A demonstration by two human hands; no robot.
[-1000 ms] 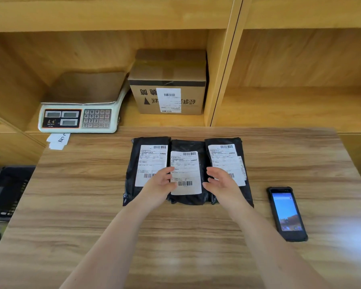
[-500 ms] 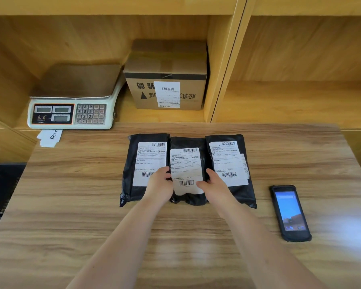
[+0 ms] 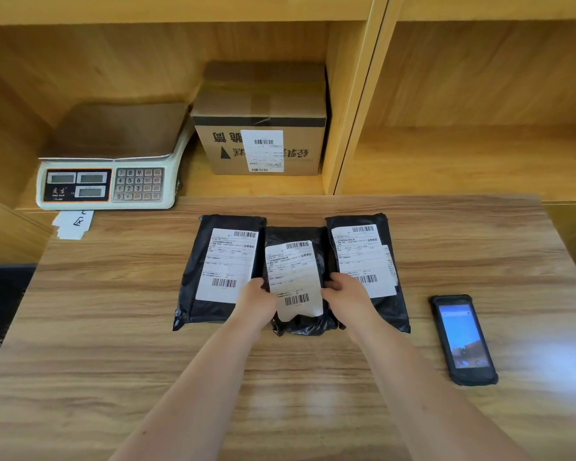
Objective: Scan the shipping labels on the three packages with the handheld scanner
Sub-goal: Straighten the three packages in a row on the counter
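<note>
Left hand: I hold the left edge of the middle bag. My fingers curl round it.
Right hand: I hold the right edge of the same bag. My fingers are tucked round its side, so I cannot see the tips.
Middle bag: black, between my two hands, with both of them closed on it. Its white label faces up and tilts a bit. I cannot tell if the bag is off the table.
Left bag: black, flat, just past my left hand. Its label faces up. It touches the middle bag.
Right bag: black, flat, just past my right hand. My hand covers a bit of its label.
Scanner: well off to the right of my right hand. It lies flat with its screen lit. No hand is on it.
Table: wood, under my arms and the bags.
Scale: far ahead of my left hand, on the shelf.
Box: straight ahead past the bags, beside the scale.
</note>
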